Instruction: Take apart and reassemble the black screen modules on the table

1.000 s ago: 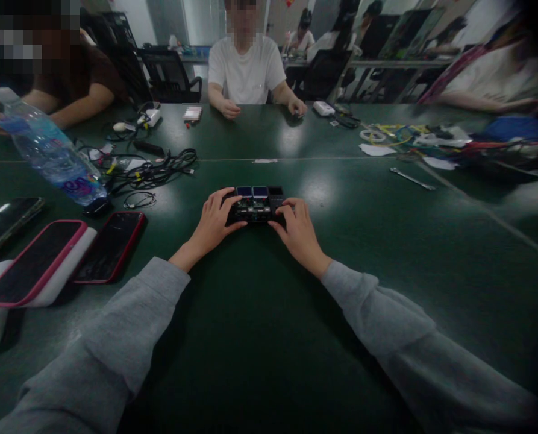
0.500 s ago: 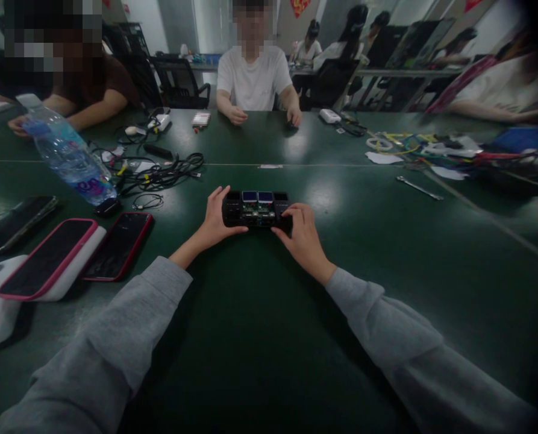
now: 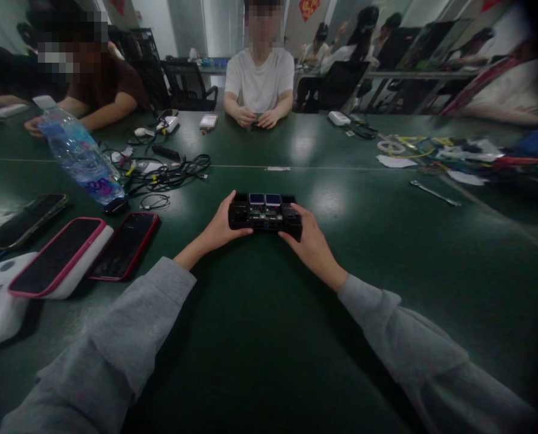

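Observation:
A black electronic device (image 3: 265,218) with two small screens and an exposed green circuit board is held between my hands over the dark green table (image 3: 269,337). My left hand (image 3: 226,222) grips its left end, thumb along the near lower edge. At the right end, my right hand (image 3: 308,232) grips it, with the thumb at the near edge and fingers over the end. The fingers behind the device are partly hidden.
To the left lie a red-edged phone (image 3: 125,246), a pink-rimmed phone (image 3: 58,256) and a tilted water bottle (image 3: 81,154). Black cables (image 3: 169,173) lie beyond them. A wrench (image 3: 435,193) and coloured wires (image 3: 467,150) are at right. A person in white (image 3: 259,81) sits opposite.
My right fingers have shifted from the device's top to its right end. The device appears slightly lifted or tilted. The person opposite has brought both hands together around a small dark thing.

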Tool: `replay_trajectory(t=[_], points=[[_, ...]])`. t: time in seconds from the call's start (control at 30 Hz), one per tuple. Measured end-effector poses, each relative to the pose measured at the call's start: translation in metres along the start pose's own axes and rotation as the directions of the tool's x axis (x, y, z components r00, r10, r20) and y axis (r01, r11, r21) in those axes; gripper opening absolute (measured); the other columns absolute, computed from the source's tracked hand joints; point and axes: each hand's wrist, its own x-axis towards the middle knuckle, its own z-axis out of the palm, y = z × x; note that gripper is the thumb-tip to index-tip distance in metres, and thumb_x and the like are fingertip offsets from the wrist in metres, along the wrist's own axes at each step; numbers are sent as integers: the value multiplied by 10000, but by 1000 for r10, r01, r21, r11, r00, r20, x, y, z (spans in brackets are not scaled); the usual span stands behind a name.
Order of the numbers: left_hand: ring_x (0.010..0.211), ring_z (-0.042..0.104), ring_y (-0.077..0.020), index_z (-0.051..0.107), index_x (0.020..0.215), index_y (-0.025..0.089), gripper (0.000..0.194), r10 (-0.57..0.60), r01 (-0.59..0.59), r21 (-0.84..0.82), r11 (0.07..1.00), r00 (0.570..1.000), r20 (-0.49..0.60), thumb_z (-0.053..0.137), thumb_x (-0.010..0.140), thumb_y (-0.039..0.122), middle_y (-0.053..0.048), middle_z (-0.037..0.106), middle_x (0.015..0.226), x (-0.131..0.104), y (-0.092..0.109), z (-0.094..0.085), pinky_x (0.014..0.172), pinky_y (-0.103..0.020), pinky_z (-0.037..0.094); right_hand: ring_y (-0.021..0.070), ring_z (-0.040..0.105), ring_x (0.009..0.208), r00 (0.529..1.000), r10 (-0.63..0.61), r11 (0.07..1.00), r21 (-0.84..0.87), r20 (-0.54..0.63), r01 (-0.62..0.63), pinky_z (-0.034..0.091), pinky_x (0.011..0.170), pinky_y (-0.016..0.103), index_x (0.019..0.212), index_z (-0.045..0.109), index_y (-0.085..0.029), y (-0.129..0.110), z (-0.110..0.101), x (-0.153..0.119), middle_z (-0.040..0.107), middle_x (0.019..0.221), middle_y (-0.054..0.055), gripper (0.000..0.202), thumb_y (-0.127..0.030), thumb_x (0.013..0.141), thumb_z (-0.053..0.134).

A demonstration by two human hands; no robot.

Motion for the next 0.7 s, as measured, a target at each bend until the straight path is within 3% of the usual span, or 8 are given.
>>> replay_trajectory(t=[0.43, 0.7], points=[[1466, 264, -389, 131, 1545, 224, 1080, 15, -15, 96, 995, 1000, 5, 757, 730, 558, -230, 252, 1575, -1, 1, 1, 1153, -623, 277, 350, 482, 1309, 1000, -11, 999, 53, 17, 10, 436, 1066, 607, 1468, 285, -203, 6, 1, -1, 423, 1463, 170, 686, -252, 872, 622], [1479, 226, -385, 181, 1530, 220, 1019, 15, -15, 161, 987, 1000, -1, 735, 749, 567, -219, 260, 1569, -1, -2, 1, 1160, -614, 266, 362, 370, 1398, 997, 11, 998, 59, 72, -15, 363, 1120, 621, 1482, 245, -191, 5, 2, 0, 296, 1551, 199, 687, -221, 887, 588]])
